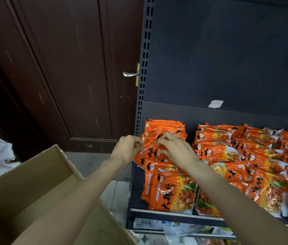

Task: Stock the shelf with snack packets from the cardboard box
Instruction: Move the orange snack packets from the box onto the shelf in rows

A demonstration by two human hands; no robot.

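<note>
Both hands pinch one orange snack packet (150, 152) over the left end of the dark shelf (136, 195): left hand (127, 148) on its left edge, right hand (174, 147) on its top. It lies tilted, long axis running from lower left to upper right, atop the left stack. An open cardboard box (38, 175) sits at lower left.

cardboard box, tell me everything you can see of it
The cardboard box is plain brown corrugated board, open at the top, filling the lower left of the view beside the dark metal shelf. One flap stands up on its far side, with a creased edge. Its inside is mostly hidden by the person's left forearm, which crosses above it; no packets are visible in it. Neither hand touches it.
</note>
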